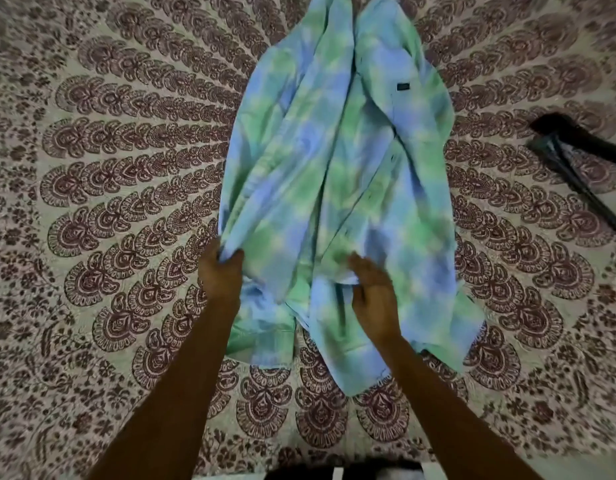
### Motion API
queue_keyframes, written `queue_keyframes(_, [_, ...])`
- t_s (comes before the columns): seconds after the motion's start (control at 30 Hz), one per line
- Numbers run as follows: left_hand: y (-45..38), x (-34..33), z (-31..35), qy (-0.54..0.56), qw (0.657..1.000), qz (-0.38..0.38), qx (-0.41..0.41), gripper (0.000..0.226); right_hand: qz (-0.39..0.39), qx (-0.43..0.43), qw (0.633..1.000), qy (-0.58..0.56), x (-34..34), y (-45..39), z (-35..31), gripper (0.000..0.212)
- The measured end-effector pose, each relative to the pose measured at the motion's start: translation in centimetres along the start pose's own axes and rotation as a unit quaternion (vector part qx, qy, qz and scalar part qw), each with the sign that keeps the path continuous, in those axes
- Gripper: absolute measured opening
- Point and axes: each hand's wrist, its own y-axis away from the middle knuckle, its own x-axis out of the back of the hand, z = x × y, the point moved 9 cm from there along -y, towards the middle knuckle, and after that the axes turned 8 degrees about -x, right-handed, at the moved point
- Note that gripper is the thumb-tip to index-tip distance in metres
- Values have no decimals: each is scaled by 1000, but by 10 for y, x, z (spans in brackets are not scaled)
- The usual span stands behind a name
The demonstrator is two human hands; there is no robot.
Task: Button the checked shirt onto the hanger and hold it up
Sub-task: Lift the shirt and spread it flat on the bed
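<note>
The checked shirt [334,188], in pale blue and green, lies rumpled lengthwise down the middle of the frame on a bed covered by a patterned bedspread [109,188], its far end running out of the top edge. At lower centre the left hand [220,271] has its grip closed on a bunched edge of the cloth, thumb on top, while the right hand [374,299] rests on the fabric just beside it with fingers loosely curled, pinching nothing as far as the blur allows one to say. No hanger can be made out for certain; a dark object [576,150] at the right edge, well apart from the shirt, might be one or something else entirely. The step in hand looks like sorting out the garment before any buttoning. To do it well, the person should spread the two front panels flat, find the placket and collar, and line up buttons with holes before the hanger goes in, pulling gently so the folds fall out.
</note>
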Motion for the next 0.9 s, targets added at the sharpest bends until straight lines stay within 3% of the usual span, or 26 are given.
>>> queue_keyframes(0.07, [6,16,52,-99,977,60,-177,26,60,77,995,-19,36,-4,-22,50])
queue_keyframes(0.1, [16,10,82,-131,952,38,-273,32,72,121,990,-17,51,-4,-35,49])
queue_keyframes(0.17, [44,-32,106,-186,886,-145,-400,46,40,198,979,15,59,3,-55,46])
queue_keyframes(0.23, [77,-85,72,-267,799,-407,-354,56,-125,169,972,101,26,5,-40,48])
queue_keyframes(0.3, [119,-110,21,-339,673,-611,-243,60,-362,29,904,225,-17,20,9,41])
queue_keyframes(0.33, [131,-113,5,-343,637,-659,-204,60,-436,-20,866,244,-27,31,26,34])
queue_keyframes(0.37, [136,-113,-1,-325,636,-676,-181,58,-464,-47,851,240,-30,35,33,30])
queue_keyframes(0.4, [131,-113,0,-287,669,-665,-167,52,-453,-61,861,222,-29,33,34,27])
queue_keyframes(0.43, [119,-111,6,-233,728,-626,-157,45,-413,-76,887,194,-25,25,31,26])
queue_keyframes(0.5, [71,-91,22,-154,862,-451,-172,31,-260,-118,949,131,-7,0,19,30])
queue_keyframes(0.53, [45,-73,28,-174,905,-337,-193,29,-183,-151,967,97,2,-12,17,30])
queue_keyframes(0.6, [7,-37,31,-293,923,-156,-196,40,-81,-224,971,18,9,-30,16,34])
queue_keyframes(0.67, [-23,-10,10,-366,922,-89,-84,65,-63,-275,959,-27,-3,-43,16,53])
queue_keyframes(0.77, [-40,-3,-27,-292,947,-121,64,86,-61,-277,959,27,-14,-58,14,62])
queue_keyframes(0.9, [-54,-9,-29,-94,973,-197,71,40,-87,-194,976,45,-6,-69,2,52])
